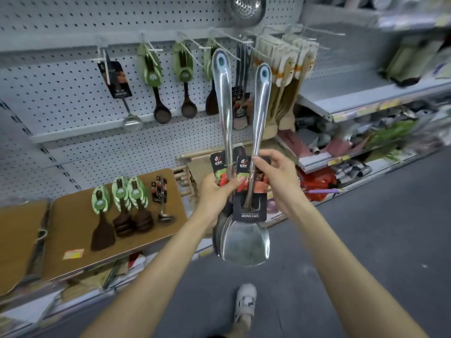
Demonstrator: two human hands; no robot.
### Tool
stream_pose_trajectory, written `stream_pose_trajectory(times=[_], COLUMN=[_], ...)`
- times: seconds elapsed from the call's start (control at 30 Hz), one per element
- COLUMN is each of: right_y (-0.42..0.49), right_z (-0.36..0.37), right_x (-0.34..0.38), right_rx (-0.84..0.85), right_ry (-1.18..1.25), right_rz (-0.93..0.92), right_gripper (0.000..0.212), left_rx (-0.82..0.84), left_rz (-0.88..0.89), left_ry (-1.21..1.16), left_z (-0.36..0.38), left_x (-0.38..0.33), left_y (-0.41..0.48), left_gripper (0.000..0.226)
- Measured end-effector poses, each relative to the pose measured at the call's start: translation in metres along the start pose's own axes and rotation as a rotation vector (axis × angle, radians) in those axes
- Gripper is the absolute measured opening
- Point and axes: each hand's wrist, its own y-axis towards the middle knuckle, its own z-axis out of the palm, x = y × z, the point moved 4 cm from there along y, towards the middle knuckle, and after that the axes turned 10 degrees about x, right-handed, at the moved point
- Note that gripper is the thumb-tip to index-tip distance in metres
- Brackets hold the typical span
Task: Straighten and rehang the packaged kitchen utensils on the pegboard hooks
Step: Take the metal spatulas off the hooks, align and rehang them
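Holding two packaged steel spatulas up in front of the pegboard [73, 98], I see both on my feed with their handles up and blades down. My left hand [216, 193] has its fingers curled round the left spatula [224, 98] at its printed card, thumb laid across the front. My right hand [275, 176] pinches the right spatula [260, 111] between thumb and fingertips where the handle meets the top of its black card [249, 211]. The two handles splay apart in a V, and their hanging holes sit just below the row of pegboard hooks [228, 38] without touching any. The blades overlap low down, the right one in front.

On the board behind them hang a steel ladle [131, 121] with a dark card, two dark spoons on green cards [152, 69], and, to the right, a bunch of wooden spatulas [288, 69]. A perforated steel skimmer [246, 8] hangs above.

Lower left, a brown cutting board [73, 230] lies on the shelf and carries more green-carded utensils [127, 206] and a small ladle [162, 203] lying flat. A pale shoe [246, 303] stands on the grey floor [366, 228] below my arms
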Motion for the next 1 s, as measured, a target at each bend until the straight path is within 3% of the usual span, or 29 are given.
stream_pose_trajectory(times=[0.2, 0.37, 0.73, 0.9, 1.0], right_y=[0.062, 0.112, 0.216, 0.267, 0.293], right_z=[-0.046, -0.093, -0.132, -0.153, -0.165], right_x=[-0.007, -0.02, -0.036, -0.058, -0.071], right_rx=[0.024, 0.052, 0.054, 0.023, 0.047], right_ry=[0.009, -0.039, -0.243, -0.218, -0.222], right_rz=[0.013, 0.087, 0.008, 0.021, 0.037], right_gripper=[0.009, 0.009, 0.011, 0.014, 0.014], left_rx=[-0.03, -0.063, -0.14, -0.171, -0.233], left_rz=[0.005, -0.025, -0.075, -0.112, -0.136], left_ry=[0.067, 0.053, 0.044, 0.079, 0.093], left_z=[0.019, 0.027, 0.026, 0.019, 0.019], left_x=[0.01, 0.017, 0.019, 0.027, 0.039], left_y=[0.067, 0.127, 0.196, 0.228, 0.245], left_gripper=[0.011, 0.032, 0.016, 0.046, 0.026])
